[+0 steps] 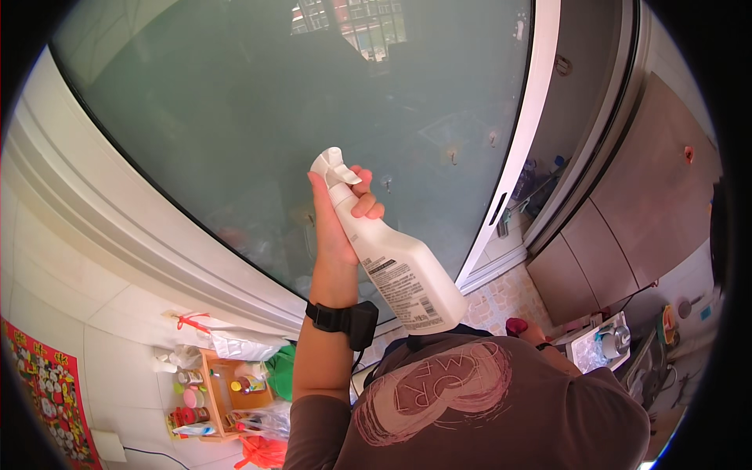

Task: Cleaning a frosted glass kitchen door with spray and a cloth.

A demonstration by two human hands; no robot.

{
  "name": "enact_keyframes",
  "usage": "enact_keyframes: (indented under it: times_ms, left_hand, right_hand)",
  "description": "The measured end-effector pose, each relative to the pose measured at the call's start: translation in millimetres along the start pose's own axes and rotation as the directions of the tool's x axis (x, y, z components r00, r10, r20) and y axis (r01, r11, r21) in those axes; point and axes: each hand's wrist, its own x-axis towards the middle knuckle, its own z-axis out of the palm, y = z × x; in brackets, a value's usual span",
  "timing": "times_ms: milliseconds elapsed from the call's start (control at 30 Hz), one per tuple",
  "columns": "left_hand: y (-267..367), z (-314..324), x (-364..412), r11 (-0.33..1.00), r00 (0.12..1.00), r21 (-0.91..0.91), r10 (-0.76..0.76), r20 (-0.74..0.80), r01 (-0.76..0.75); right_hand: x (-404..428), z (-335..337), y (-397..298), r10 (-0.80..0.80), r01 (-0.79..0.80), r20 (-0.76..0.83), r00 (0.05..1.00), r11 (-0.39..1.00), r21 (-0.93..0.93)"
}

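My left hand (pixel 335 217) is wrapped around the neck of a white plastic spray bottle (pixel 405 258), raised in front of the glass. The bottle tilts, its trigger head (pixel 335 165) pointing up toward the left and its base toward my chest. Printed writing covers the side facing me. My right hand (pixel 531 333) is low beside my body, partly hidden by my shirt. A dark red item (pixel 517 326) shows at its fingers, too small to name. Behind the bottle stands a large frosted glass sliding door panel (pixel 247 117) in a white frame (pixel 537 106).
Clear hooks (pixel 386 182) stick to the glass. At lower left, a wooden shelf (pixel 220 399) holds jars and bottles, with plastic bags (pixel 264 451) beside it. Brown cabinet panels (pixel 640 223) stand at right, above a white container (pixel 587 346). Stone-patterned floor tiles (pixel 499 296) show below.
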Motion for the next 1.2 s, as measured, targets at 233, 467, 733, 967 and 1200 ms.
enact_keyframes:
  times_ms: [233,467,733,967,1200]
  left_hand:
    - [-1,7,-4,0.999,0.999,-0.044,-0.014,0.047,0.016]
    - [1,8,-12,0.682,0.939,0.675,0.054,0.339,-0.283]
    - [-18,57,-32,0.259,0.959,0.924,0.042,0.28,-0.282]
    - [-20,38,-35,0.343,0.959,0.896,0.059,0.279,-0.282]
    - [9,-6,-80,0.316,0.994,0.946,-0.102,-0.043,0.073]
  right_hand:
    - [-2,0,-4,0.016,-0.015,0.006,1.0,1.0,-0.023]
    - [-7,-8,-23,-0.006,0.005,0.039,0.999,1.0,0.023]
    - [6,0,-13,0.008,-0.009,0.022,1.0,1.0,0.027]
    - [17,10,2,0.032,-0.032,0.004,0.999,0.998,-0.055]
    - [55,-7,-3,-0.016,0.063,-0.178,0.984,0.964,0.257]
